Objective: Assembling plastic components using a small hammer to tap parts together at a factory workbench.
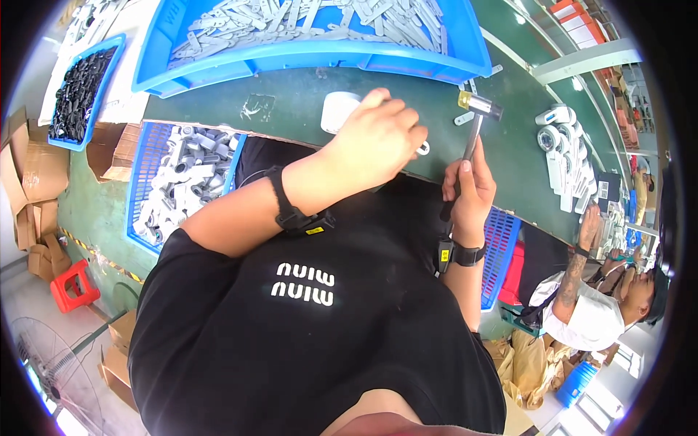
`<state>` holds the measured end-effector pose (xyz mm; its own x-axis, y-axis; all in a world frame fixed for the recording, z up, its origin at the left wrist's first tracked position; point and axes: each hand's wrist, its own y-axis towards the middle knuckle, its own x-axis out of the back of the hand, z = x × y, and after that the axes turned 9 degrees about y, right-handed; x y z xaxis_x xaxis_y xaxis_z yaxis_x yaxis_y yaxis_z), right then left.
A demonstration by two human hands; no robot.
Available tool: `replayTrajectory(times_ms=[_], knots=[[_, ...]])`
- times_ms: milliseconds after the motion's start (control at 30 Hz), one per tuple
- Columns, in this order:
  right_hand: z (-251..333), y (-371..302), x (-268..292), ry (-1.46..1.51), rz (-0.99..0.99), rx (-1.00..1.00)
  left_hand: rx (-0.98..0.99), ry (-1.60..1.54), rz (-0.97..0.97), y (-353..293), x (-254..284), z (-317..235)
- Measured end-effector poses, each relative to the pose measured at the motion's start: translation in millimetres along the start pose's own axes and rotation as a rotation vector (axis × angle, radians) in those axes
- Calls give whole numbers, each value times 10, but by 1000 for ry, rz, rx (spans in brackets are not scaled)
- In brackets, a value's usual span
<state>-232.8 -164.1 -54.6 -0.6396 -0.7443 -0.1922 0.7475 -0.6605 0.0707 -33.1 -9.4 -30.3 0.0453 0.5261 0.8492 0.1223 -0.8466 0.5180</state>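
My left hand (378, 138) is closed over the workbench, knuckles up. A small white part (423, 148) with a rounded end pokes out at its fingertips; the rest is hidden by the hand. Beyond the wrist side lies a white rounded piece (339, 110), partly covered by the hand; whether it joins the part in my fingers I cannot tell. My right hand (471, 185) is wrapped round the handle of a hammer (474, 131), held upright with its yellow-and-metal head on top.
A large blue bin (313, 58) of flat grey strips stands at the bench's far side. White assembled parts (563, 156) lie to the right, near another person (592, 298). At left are a blue crate (149, 145) of white fittings and a blue tray (87, 120) of black pieces.
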Motion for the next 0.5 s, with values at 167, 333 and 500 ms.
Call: replayTrajectory(times_ms=[167, 333, 500], knots=[[-16, 13, 51, 81, -14, -41, 357, -166, -283, 450, 514, 597], [19, 58, 48, 80, 42, -112, 631, 133, 171, 716, 224, 2472], [-21, -9, 119, 77, 11, -107, 704, 323, 573, 940, 75, 2569]])
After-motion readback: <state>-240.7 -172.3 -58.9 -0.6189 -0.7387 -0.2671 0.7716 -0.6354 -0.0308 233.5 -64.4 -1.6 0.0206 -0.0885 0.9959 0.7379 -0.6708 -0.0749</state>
